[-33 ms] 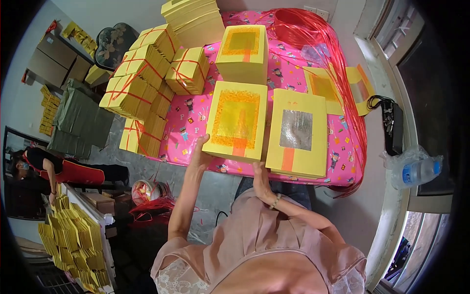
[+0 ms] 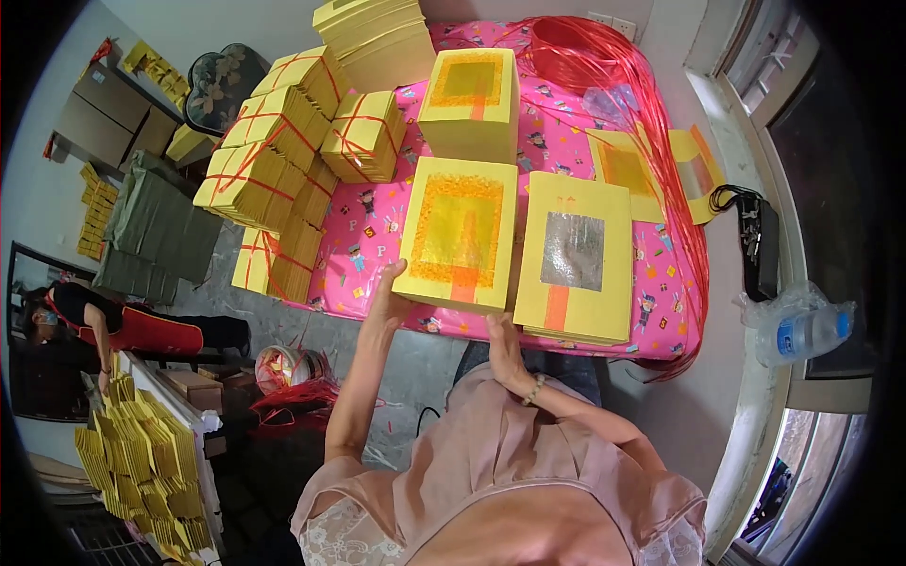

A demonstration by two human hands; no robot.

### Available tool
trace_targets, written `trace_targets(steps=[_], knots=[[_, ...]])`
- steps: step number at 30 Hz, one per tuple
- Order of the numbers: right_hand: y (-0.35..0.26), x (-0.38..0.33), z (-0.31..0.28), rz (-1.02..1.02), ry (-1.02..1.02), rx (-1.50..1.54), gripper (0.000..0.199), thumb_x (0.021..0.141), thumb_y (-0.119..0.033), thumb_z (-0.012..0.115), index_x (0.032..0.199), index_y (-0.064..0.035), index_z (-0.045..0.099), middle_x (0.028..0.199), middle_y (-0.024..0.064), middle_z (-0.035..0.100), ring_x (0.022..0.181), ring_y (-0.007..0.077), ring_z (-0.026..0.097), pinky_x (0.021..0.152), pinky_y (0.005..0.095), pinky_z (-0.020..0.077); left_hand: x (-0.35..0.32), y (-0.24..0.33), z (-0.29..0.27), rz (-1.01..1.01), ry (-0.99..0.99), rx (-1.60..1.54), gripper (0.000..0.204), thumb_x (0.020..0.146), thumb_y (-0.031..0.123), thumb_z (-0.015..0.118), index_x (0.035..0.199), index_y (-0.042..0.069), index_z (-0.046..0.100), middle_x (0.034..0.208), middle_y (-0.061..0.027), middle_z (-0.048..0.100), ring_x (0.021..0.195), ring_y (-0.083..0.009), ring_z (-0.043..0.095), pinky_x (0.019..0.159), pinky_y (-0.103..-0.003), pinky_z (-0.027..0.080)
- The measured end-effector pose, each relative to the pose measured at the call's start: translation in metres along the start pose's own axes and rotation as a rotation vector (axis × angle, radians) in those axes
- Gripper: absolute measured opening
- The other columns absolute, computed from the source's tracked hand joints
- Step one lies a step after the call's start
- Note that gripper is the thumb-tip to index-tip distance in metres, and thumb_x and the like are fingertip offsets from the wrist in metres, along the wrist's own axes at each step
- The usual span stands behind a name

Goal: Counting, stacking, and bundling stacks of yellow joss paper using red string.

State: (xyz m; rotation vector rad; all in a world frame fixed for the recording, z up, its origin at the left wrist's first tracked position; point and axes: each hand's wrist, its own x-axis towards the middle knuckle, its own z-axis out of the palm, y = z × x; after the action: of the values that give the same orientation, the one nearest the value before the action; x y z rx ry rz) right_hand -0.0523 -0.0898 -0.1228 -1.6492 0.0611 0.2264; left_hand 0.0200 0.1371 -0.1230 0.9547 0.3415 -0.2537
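Note:
A thick stack of yellow paper with a gold foil square (image 2: 460, 231) lies at the near edge of a table under a pink patterned cloth (image 2: 363, 236). My left hand (image 2: 387, 294) grips its near left corner. At the stack's near right corner, my right hand (image 2: 505, 347) holds the edge and wears a bracelet at the wrist. A second yellow stack with a silver foil square (image 2: 576, 255) lies touching it on the right.
Bundles of yellow paper tied with red string (image 2: 283, 151) pile up at the table's left. Another gold-foil stack (image 2: 469, 90) and a coil of red string (image 2: 576, 47) sit farther back. A water bottle (image 2: 802, 332) and a black pouch (image 2: 760, 241) rest on the right sill. A person (image 2: 113, 325) works at the left.

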Motion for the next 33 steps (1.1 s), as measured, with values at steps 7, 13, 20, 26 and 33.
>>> trace_targets(steps=[7, 13, 20, 26, 33], knots=[[0.006, -0.019, -0.006, -0.189, -0.157, -0.072, 0.074, 0.095, -0.029, 0.057, 0.146, 0.0070, 0.016, 0.144, 0.0307, 0.030, 0.139, 0.0390, 0.025, 0.114, 0.0411, 0.0189, -0.005, 0.007, 0.003, -0.006, 0.007, 0.031, 0.073, 0.082, 0.049, 0.065, 0.135, 0.002, 0.047, 0.131, -0.0138, 0.057, 0.120, -0.0276, 0.055, 0.102, -0.044, 0.042], [0.010, -0.035, -0.048, -0.022, -0.312, -0.048, 0.078, 0.094, -0.022, 0.060, 0.149, 0.0053, 0.013, 0.148, 0.0307, 0.031, 0.138, 0.0372, 0.034, 0.109, 0.0409, 0.0335, -0.006, 0.021, -0.004, -0.045, -0.128, 0.221, 0.058, 0.089, 0.043, 0.061, 0.127, -0.001, 0.055, 0.127, -0.0108, 0.060, 0.117, -0.0241, 0.055, 0.105, -0.037, 0.038], [0.011, -0.042, -0.100, 0.069, -0.339, -0.103, 0.045, 0.096, -0.012, 0.054, 0.139, -0.0017, 0.046, 0.134, 0.0136, 0.055, 0.120, 0.0185, 0.052, 0.098, 0.0294, 0.0416, 0.039, 0.060, -0.038, 0.011, 0.038, 0.527, 0.066, 0.093, 0.053, 0.053, 0.135, 0.002, 0.050, 0.118, -0.0069, 0.062, 0.108, -0.0166, 0.055, 0.088, -0.029, 0.041], [0.023, -0.044, -0.111, 0.108, -0.240, -0.115, 0.034, 0.097, -0.014, 0.054, 0.128, -0.0005, 0.058, 0.120, 0.0089, 0.066, 0.099, 0.0095, 0.059, 0.085, 0.0240, 0.0472, 0.127, 0.103, -0.039, 0.271, 0.349, 0.444, 0.112, 0.079, 0.068, 0.063, 0.152, 0.005, 0.005, 0.146, -0.0109, 0.034, 0.121, -0.0265, 0.045, 0.101, -0.043, 0.038], [0.030, -0.043, -0.115, 0.097, -0.162, -0.070, 0.031, 0.097, -0.013, 0.054, 0.124, 0.0009, 0.059, 0.113, 0.0098, 0.068, 0.100, 0.0118, 0.061, 0.088, 0.0257, 0.0471, 0.195, 0.119, -0.037, 0.265, 0.362, 0.200, 0.113, 0.074, 0.054, 0.079, 0.148, 0.014, 0.004, 0.144, -0.0111, 0.035, 0.122, -0.0288, 0.048, 0.096, -0.042, 0.044]])
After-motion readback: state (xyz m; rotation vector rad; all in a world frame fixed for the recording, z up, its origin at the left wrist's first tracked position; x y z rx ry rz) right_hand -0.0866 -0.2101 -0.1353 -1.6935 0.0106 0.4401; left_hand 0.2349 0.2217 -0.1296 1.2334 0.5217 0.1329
